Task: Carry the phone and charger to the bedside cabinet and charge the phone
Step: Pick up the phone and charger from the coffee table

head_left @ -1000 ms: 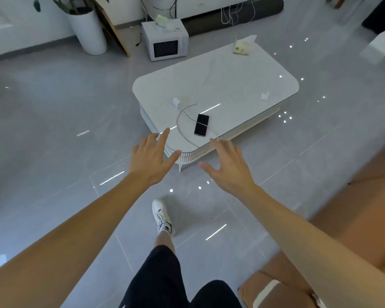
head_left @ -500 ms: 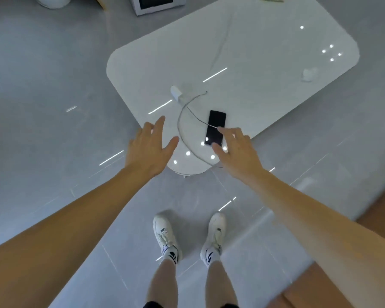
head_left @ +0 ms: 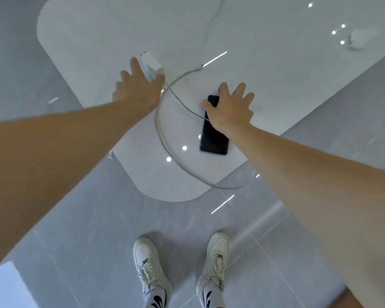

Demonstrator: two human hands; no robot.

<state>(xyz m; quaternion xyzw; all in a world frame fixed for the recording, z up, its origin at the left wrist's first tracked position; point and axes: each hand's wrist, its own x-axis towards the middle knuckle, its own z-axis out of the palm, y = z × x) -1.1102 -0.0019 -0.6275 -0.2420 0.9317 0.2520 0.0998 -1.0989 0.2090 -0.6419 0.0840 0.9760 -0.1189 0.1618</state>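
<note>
Head camera, looking steeply down over a white low table (head_left: 276,63) with rounded corners, standing on grey glossy floor tiles (head_left: 87,241). Left hand (head_left: 138,92) reaches forward with fingers spread wide and nothing gripped; its fingertips lie at the near side of the white charger plug (head_left: 150,63), partly covering it, and contact cannot be confirmed. Plug lies flat on the table, prongs pointing away from the person. White cable (head_left: 165,138) runs from the plug, loops toward the near table corner, passes beyond the table edge, and a second strand crosses the loop toward the phone. Cable's free end (head_left: 201,66) lies on the table just beyond the hands. Right hand (head_left: 229,110) is splayed, palm down, over the far end of the black phone (head_left: 213,138), thumb at its left edge; fingers are apart and not closed around it. Phone lies flat, screen dark, near the table's front corner, its near half uncovered. Small pale object (head_left: 358,38) sits far right on the table, too blurred to identify. Two white sneakers (head_left: 216,261) stand on the tiles just short of the table.
</note>
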